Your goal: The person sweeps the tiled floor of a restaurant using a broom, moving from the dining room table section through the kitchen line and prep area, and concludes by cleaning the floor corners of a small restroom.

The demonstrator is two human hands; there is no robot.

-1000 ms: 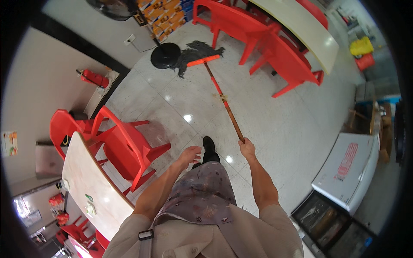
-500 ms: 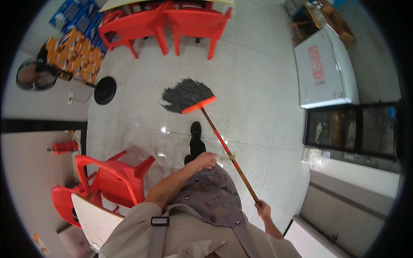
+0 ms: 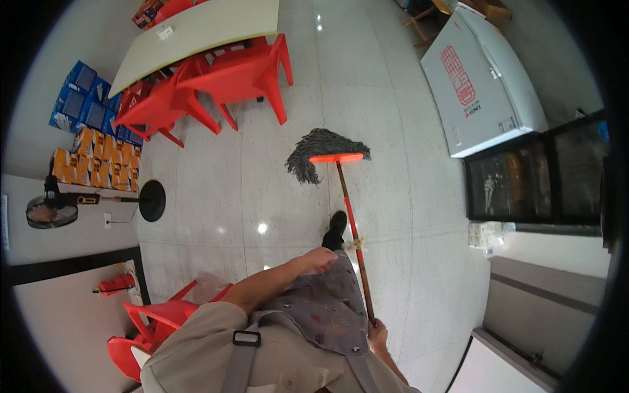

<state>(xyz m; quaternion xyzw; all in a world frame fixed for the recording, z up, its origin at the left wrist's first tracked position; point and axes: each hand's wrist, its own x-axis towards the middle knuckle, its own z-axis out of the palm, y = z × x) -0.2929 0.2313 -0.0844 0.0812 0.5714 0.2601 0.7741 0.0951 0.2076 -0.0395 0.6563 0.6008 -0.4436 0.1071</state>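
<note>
My right hand (image 3: 377, 335) grips the upper end of a mop (image 3: 347, 209), low in the picture. The mop has a wooden and red handle, an orange head bar and dark grey strands (image 3: 321, 145) spread on the floor ahead of me. A pale tie or cloth scrap (image 3: 356, 244) is fixed partway along the handle. My left hand (image 3: 321, 259) hangs in front of my grey patterned apron (image 3: 313, 295), fingers curled, with nothing seen in it. It is apart from the mop handle. My black shoe (image 3: 337, 221) shows on the pale floor beside the handle.
Red plastic chairs (image 3: 239, 78) stand at a cream table (image 3: 196, 36) ahead left. A pedestal fan (image 3: 52, 211) and stacked orange boxes (image 3: 98, 160) line the left wall. Another red chair (image 3: 154, 318) is near left. A white chest freezer (image 3: 475, 85) and a dark glass cabinet (image 3: 511, 190) stand right.
I have stepped forward and turned somewhat. The mop head has swung to the right and its handle stands straighter. My right hand keeps its hold; the left still hangs curled at the apron.
</note>
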